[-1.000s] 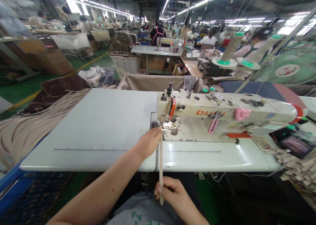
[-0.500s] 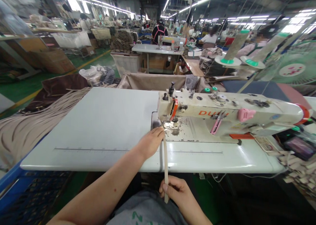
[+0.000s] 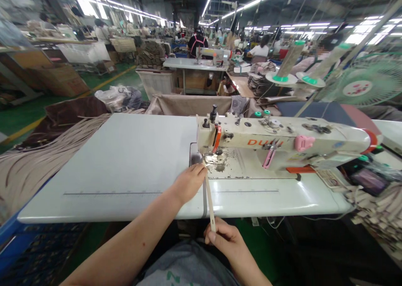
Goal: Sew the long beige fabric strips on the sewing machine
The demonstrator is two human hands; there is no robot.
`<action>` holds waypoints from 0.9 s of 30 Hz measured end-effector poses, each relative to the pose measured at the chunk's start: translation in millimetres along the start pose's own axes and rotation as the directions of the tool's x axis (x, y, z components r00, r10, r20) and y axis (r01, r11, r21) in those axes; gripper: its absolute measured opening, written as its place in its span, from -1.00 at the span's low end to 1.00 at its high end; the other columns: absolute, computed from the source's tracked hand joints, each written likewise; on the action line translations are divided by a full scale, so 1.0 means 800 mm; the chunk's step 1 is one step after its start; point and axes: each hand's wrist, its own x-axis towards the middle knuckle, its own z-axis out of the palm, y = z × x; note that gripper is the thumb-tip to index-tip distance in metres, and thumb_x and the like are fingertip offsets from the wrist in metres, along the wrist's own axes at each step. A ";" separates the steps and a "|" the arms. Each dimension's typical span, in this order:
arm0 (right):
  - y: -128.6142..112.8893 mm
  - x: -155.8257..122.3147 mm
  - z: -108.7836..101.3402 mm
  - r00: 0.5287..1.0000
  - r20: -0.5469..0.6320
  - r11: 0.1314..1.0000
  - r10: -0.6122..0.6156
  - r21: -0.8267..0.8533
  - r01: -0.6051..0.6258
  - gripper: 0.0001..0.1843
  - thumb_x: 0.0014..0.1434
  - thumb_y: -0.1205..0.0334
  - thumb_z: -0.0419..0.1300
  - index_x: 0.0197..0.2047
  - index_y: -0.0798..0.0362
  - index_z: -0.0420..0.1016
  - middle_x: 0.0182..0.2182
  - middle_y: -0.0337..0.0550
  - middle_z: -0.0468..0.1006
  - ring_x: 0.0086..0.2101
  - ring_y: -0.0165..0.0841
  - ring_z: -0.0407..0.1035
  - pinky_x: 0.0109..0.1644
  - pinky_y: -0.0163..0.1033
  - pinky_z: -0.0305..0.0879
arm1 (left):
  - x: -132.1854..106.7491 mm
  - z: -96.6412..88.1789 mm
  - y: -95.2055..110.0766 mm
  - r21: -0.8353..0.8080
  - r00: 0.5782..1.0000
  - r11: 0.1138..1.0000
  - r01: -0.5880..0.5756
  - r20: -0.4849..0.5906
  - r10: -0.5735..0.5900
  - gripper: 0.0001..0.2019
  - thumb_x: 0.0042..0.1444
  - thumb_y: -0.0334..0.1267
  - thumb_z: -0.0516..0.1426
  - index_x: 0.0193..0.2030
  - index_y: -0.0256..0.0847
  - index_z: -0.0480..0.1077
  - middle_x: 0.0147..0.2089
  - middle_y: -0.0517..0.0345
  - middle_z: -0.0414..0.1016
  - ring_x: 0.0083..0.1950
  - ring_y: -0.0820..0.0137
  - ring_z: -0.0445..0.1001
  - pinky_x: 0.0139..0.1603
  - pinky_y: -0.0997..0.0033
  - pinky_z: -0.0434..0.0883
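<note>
A narrow beige fabric strap (image 3: 210, 200) runs from the needle area of the sewing machine (image 3: 282, 145) down over the table's front edge. My left hand (image 3: 189, 182) lies palm down just in front of the presser foot (image 3: 212, 158), its fingers together and holding the strap against the machine bed. Below the table edge, my right hand (image 3: 224, 236) pinches the strap's near end between thumb and fingers. A small dark slot or mark shows on the strap just above that thumb. The strap's far end is hidden by my left fingers and the machine head.
Many loose beige straps (image 3: 37, 160) hang over the table's left side. Cut strips (image 3: 377, 215) are piled at the right. Pink thread snips (image 3: 269, 157) rest against the machine arm. Thread cones (image 3: 290, 60) and a green fan (image 3: 361, 87) stand behind, with co-workers farther back.
Less of the strap hangs below the table edge, and its end is now at my right fingers. My right hand is slightly higher in view. The camera view has shifted a little.
</note>
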 end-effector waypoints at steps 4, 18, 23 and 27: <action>0.000 0.001 -0.001 0.998 -0.027 0.998 -0.049 -0.037 0.048 -0.64 0.21 -0.05 0.35 -0.47 0.03 0.66 -0.38 -0.16 0.52 -0.30 -0.26 0.41 -0.17 -0.22 0.28 | 0.001 0.000 0.000 0.024 1.000 1.000 -0.006 0.011 0.006 -0.83 0.37 -0.41 0.00 0.02 -0.25 0.35 0.05 -0.04 0.45 0.19 0.21 0.43 0.29 0.18 0.41; -0.043 0.024 0.017 0.941 -0.268 0.971 0.205 0.174 -0.162 -0.51 0.09 -0.19 0.41 -0.21 0.11 0.60 -0.57 -0.18 0.60 -0.54 -0.39 0.42 -0.43 -0.35 0.27 | 0.005 -0.011 0.005 -0.034 1.000 0.999 0.014 0.022 -0.013 -0.80 0.35 -0.44 0.01 0.05 -0.29 0.35 0.10 -0.12 0.45 0.17 0.20 0.45 0.25 0.18 0.39; -0.053 0.033 0.020 0.923 -0.339 0.984 0.179 0.055 -0.171 -0.48 0.18 -0.26 0.31 -0.20 0.10 0.56 -0.79 -0.38 0.36 -0.73 -0.48 0.16 -0.58 -0.38 0.02 | 0.009 -0.012 0.008 -0.032 1.000 0.999 0.024 -0.002 -0.024 -0.82 0.34 -0.44 0.02 0.01 -0.32 0.37 0.04 -0.11 0.46 0.12 0.21 0.48 0.25 0.21 0.38; -0.059 0.046 0.021 0.909 -0.404 0.989 0.099 -0.059 -0.134 -0.47 0.14 -0.27 0.32 -0.25 0.10 0.58 -0.75 -0.31 0.43 -0.66 -0.40 0.27 -0.52 -0.32 0.14 | 0.011 -0.007 0.007 -0.051 0.999 0.999 0.018 -0.035 -0.019 -0.82 0.34 -0.40 0.04 0.03 -0.33 0.37 0.04 -0.10 0.47 0.12 0.21 0.47 0.28 0.23 0.36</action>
